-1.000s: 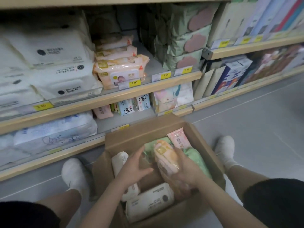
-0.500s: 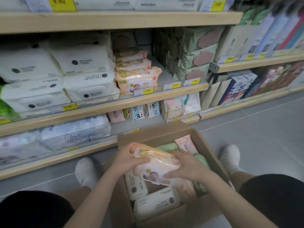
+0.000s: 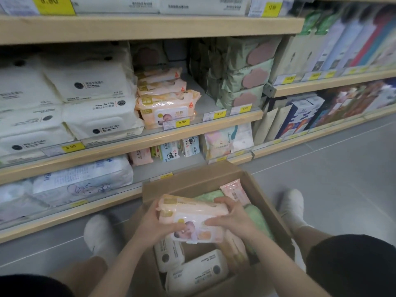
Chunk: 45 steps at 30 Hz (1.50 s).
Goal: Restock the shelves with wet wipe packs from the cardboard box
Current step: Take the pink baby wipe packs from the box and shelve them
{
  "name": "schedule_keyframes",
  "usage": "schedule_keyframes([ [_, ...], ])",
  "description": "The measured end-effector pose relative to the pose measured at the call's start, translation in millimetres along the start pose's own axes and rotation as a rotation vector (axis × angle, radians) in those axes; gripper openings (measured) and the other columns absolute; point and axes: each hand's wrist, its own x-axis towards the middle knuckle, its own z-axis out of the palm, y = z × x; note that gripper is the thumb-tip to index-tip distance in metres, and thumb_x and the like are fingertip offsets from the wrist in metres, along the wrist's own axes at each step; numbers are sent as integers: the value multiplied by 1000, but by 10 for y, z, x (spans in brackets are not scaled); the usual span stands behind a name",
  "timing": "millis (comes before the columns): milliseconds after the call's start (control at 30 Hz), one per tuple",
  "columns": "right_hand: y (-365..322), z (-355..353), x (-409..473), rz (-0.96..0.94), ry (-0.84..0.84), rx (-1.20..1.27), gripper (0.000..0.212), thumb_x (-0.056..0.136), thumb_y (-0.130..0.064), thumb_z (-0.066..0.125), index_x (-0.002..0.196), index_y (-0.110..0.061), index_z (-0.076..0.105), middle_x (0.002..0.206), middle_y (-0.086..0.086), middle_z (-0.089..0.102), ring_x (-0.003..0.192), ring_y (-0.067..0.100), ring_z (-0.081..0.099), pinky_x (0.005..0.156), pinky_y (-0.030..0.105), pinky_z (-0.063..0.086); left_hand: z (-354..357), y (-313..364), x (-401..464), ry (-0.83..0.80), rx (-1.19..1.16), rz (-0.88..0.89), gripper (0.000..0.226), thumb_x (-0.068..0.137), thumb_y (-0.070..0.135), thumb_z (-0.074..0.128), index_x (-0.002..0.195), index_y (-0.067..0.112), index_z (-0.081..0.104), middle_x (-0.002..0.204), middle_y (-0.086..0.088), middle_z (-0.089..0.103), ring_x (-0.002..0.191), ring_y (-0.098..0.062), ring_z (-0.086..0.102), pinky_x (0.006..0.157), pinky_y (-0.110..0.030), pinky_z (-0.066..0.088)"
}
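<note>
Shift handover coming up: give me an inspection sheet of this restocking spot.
Surface: grey tiled floor; cardboard box stands open on it.
Job's things: two stacked peach baby-wipe packs held above the box; white packs, green packs and a pink pack remain inside.
Clutter: nothing seen.
Grippers: left hand and right hand both grip the peach packs, fingers curled round them.
Cables: nothing seen.
Surroundings: wooden shelves stocked with wipes; matching peach stack behind a 9.90 tag.
</note>
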Motion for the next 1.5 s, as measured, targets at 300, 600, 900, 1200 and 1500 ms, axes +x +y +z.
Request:
schedule_keyframes([
  [300,1317,210,432,198,76,-416,59,77,-64,52,128,-34,46,123,-10,50,117,13,50,95,25,40,-44,-353,141,211,220,-90,78,34,49,89,100,39,48,98,15,63,89,-9,61,75,-31,51],
  [600,1294,481,549,184,203,-693,97,79,-48,64,149,-15,6,149,8,24,135,28,29,112,39,28,22,-490,215,170,194,-52,100,35,42,94,123,29,48,110,14,62,99,-6,61,81,-27,51],
  [900,1324,530,575,192,272,-845,66,84,-38,53,143,-20,29,136,10,35,124,29,36,103,36,32,5,-540,237,158,222,-56,98,34,54,91,120,35,49,112,17,63,100,-4,62,83,-37,55],
  [1200,1349,570,743,395,134,-800,90,84,-49,56,147,-26,-2,144,16,27,126,35,38,101,48,39,34,-534,240,175,208,-75,100,36,45,93,123,32,46,110,18,62,96,2,60,78,-24,51],
  [1500,1159,404,615,312,193,-724,77,77,-69,50,136,-30,20,128,8,48,107,30,58,83,39,48,18,-433,198,214,166,-54,80,38,37,94,105,40,49,99,21,61,88,4,60,64,-12,47],
])
